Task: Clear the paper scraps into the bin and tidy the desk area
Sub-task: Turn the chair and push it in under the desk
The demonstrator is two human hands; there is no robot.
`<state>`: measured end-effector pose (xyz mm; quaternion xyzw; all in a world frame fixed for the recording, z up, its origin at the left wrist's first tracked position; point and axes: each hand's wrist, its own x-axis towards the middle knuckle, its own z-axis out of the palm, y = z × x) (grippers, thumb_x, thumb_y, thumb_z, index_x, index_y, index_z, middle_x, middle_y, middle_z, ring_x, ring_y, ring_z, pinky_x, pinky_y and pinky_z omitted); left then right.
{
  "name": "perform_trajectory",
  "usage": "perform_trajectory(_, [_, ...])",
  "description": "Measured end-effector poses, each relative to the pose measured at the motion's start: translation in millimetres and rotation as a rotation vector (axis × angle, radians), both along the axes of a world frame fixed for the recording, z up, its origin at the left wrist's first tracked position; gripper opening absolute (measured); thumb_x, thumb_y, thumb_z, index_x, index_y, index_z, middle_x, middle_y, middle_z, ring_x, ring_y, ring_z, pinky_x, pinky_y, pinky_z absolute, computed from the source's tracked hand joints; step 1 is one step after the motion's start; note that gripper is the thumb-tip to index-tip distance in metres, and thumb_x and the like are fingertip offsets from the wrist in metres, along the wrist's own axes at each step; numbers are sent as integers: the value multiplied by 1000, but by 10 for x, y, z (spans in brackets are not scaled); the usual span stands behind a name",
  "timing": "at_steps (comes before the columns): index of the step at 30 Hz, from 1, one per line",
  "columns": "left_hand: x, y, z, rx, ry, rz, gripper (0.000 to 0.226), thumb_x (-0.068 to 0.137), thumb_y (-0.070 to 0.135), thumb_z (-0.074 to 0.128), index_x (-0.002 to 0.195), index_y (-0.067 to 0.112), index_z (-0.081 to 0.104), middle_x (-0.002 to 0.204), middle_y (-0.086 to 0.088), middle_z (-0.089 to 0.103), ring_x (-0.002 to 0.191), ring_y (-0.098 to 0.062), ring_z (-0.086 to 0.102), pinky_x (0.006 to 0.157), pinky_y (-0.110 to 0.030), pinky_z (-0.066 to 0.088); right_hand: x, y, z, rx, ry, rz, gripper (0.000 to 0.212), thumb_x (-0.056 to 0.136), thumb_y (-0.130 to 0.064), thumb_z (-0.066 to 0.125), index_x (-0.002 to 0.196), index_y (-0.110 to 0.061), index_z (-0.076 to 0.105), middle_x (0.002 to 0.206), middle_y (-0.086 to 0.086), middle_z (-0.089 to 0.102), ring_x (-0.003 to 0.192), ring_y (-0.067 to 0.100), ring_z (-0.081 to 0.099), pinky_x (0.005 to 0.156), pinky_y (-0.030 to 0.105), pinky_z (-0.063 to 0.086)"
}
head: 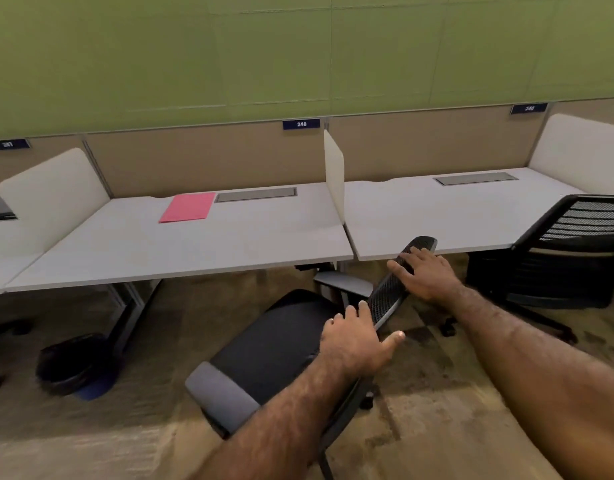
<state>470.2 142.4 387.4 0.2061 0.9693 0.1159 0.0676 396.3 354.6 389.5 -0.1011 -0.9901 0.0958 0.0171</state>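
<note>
desk (pixel 229 244) 248 is seen bare but for a red folder (pixel 188 207) near its rear edge. an office chair's mesh backrest (pixel 390 292) is gripped by the left hand (pixel 355 344) and pressed by the flat, spread right hand (pixel 425 275). a black-lined bin (pixel 73 362) stands under the desk.

A pink folder (pixel 188 207) lies near the white desk's (pixel 160 251) back edge. The chair (pixel 274 344) is black with grey armrests and a mesh-patterned back; the wall (pixel 298 46) is green.

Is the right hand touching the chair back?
Touching. The head view shows the right hand flat on the top edge of the chair back, fingers spread over the mesh.
</note>
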Motion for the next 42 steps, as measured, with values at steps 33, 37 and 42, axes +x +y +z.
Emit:
perform_trajectory(33, [304, -2211, -184, -121, 291, 247, 81, 68, 95, 5, 73, 26, 47, 73, 8, 51, 63, -8, 49, 53, -29, 35, 724, -645, -200, -160, 287, 205, 73, 77, -85, 25, 106, -36, 71, 102, -13, 73, 99, 14, 65, 82, 34, 52])
perform_trajectory(37, [298, -2445, -204, -64, 332, 304, 80, 73, 89, 1, 69, 25, 49, 68, 8, 51, 61, -8, 50, 51, -28, 34, 741, -962, -189, -154, 310, 190, 82, 76, -87, 20, 120, -35, 64, 124, -14, 64, 120, 9, 54, 97, 35, 46])
perform_trajectory(42, [275, -2812, -234, -18, 353, 377, 76, 80, 83, 5, 65, 24, 51, 64, 9, 53, 60, -10, 52, 53, -28, 41, 842, -1374, -142, -74, 275, 227, 85, 75, -89, 14, 121, -36, 63, 123, -15, 64, 119, 8, 54, 90, 32, 43])
